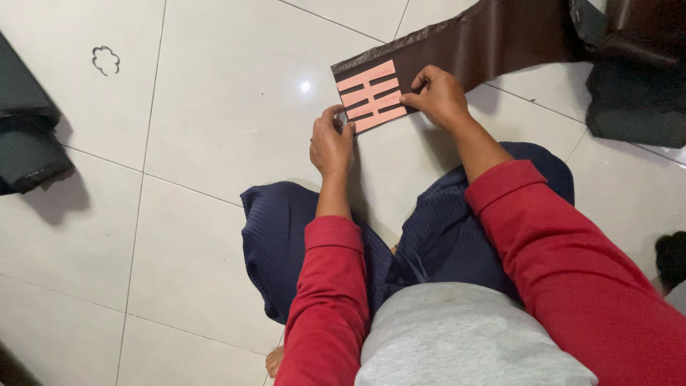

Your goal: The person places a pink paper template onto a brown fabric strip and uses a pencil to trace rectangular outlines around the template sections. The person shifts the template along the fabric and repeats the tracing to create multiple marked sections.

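Note:
I sit on a tiled floor with a long dark brown strip of material (493, 39) laid out ahead of me. A pink cut-out paper piece with several bars (368, 94) lies on its near end. My right hand (437, 95) presses fingertips on the pink piece's right edge. At the near left corner of the pink piece, my left hand (331, 143) pinches with curled fingers.
Dark bags or bundles lie at the far right (632, 86) and at the left edge (25, 136). A small cloud-shaped outline (106, 60) marks a floor tile. My legs in dark blue fabric (429, 243) are folded below the hands.

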A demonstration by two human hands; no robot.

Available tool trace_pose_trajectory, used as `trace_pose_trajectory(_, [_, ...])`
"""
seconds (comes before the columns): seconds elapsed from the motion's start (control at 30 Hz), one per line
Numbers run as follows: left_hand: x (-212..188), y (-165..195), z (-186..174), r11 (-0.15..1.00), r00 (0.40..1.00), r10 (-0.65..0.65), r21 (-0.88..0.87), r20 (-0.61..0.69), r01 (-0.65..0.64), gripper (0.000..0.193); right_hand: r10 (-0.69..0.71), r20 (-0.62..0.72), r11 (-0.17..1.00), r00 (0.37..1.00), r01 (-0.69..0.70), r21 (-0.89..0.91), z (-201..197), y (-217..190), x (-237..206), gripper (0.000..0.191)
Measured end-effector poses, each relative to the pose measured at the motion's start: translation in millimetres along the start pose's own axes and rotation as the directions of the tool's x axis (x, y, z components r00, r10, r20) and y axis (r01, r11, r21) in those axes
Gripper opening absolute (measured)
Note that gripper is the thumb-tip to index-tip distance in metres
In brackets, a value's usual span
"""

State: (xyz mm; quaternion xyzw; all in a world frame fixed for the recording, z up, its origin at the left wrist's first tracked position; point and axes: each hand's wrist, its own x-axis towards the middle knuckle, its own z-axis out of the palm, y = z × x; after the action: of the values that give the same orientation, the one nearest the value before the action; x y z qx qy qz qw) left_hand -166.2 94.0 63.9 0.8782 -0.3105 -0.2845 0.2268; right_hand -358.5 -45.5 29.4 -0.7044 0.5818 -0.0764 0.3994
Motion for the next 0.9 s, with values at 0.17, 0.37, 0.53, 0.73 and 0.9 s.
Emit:
trace_pose_trajectory(0.17, [0, 0, -1, 1.000, 0.999, 0.026, -0.009, -0.022, -0.026, 0.038, 0.015, -0.001, 0.999, 1.000, -0.015, 0.037, -1, -1, -1, 0.039])
trace_pose_trajectory(0.37, [1, 0, -2, 1.000, 1.000, 0.001, -0.011, 0.003, -0.001, 0.039, 0.025, -0.001, 1.000, 1.000, -0.025, 0.017, -1, 0, 0, 0.040])
trace_pose_trajectory(0.53, [3, 0, -2, 1.000, 1.000, -0.007, 0.003, 0.013, 0.007, 0.034, 0.019, -0.011, 1.000, 1.000, -0.019, 0.000, 2, 1, 0, 0.040])
trace_pose_trajectory(0.73, [7, -1, -8, 1.000, 0.999, -0.015, -0.004, 0.032, 0.015, 0.030, -0.031, -0.009, 1.000, 0.999, 0.031, 0.002, 0, 1, 0, 0.040])
trace_pose_trajectory(0.9, [6, 2, -13, 0.998, 0.997, -0.057, -0.016, 0.061, 0.058, 0.028, -0.007, 0.012, 1.000, 1.000, 0.007, 0.006, 0, 0, -1, 0.040])
